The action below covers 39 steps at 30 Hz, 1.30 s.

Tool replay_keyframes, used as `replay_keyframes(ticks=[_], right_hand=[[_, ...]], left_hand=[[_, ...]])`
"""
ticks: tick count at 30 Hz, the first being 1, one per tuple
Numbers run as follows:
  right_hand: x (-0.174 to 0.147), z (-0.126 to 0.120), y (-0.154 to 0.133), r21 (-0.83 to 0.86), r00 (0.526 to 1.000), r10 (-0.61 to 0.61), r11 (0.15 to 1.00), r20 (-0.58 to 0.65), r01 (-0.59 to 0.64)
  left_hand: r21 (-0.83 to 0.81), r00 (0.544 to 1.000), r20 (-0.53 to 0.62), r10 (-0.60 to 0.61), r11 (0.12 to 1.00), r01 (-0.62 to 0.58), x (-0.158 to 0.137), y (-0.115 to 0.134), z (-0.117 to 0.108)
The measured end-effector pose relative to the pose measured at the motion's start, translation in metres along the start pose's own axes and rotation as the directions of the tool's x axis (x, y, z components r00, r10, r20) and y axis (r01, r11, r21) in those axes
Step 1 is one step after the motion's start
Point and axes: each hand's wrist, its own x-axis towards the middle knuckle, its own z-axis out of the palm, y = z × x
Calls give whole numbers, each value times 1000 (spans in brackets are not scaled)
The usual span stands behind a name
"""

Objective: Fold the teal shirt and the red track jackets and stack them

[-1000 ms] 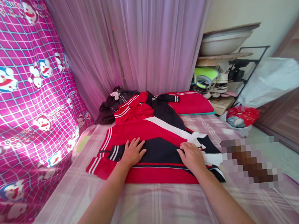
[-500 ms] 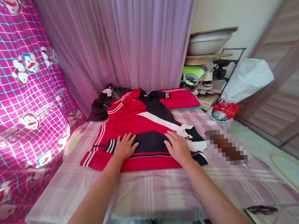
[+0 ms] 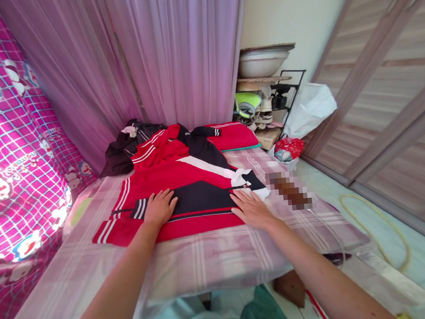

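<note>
A red, black and white zip track jacket lies on a plaid-covered table in front of me. One black sleeve is folded across the near side of the jacket, its striped cuff to the left. My left hand rests flat on this sleeve just beside the cuff, fingers spread. At the sleeve's shoulder end, close to the white and black collar, my right hand lies open with its fingers extended. The jacket's other sleeve stretches away toward the back.
Folded red clothing lies at the table's back right, and dark crumpled clothes at the back left. A pixelated brown object is right of the collar. Beyond stand a shoe rack and purple curtains.
My right hand has slid right along the jacket toward the collar and shoulder end. My left hand stays by the cuff. The camera view has turned to the right.
</note>
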Motion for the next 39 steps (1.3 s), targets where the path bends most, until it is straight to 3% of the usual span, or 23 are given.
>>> replay_keyframes(ticks=[4,10,13,16,19,22,26,29,33,36,39], right_hand=[[-10,5,13,-15,997,82,996,-4,-82],[-11,4,14,-9,994,105,994,-13,-105],[-2,-14,0,-5,994,103,995,-36,-103],[18,-35,-29,11,987,39,999,-154,-37],[43,-41,-63,66,968,-37,996,-246,55],[62,-28,-81,86,980,-86,991,-181,102],[70,-4,-74,89,999,-35,995,8,35],[68,3,-63,71,1000,3,998,-4,-3],[65,2,-60,76,1000,12,997,-28,-10],[64,2,-62,87,999,11,996,-48,-6],[64,3,-62,95,998,14,995,-54,-8]], left_hand=[[38,998,57,15,999,-17,-1,-4,-7],[107,999,-48,-10,994,15,-36,-42,-7],[85,997,-49,-60,994,64,-51,-59,-2],[63,997,-34,-76,995,78,-55,-62,1],[56,995,-18,-99,993,100,-53,-57,2],[43,994,-7,-108,993,109,-53,-54,0],[8,987,46,-152,988,152,-51,-53,-9],[-1,981,53,-184,983,185,-44,-47,-20],[49,987,-29,-157,986,158,-32,-19,-27],[20,997,-58,-48,999,50,-25,7,-18],[-23,1000,13,-16,1000,16,-25,20,-3]])
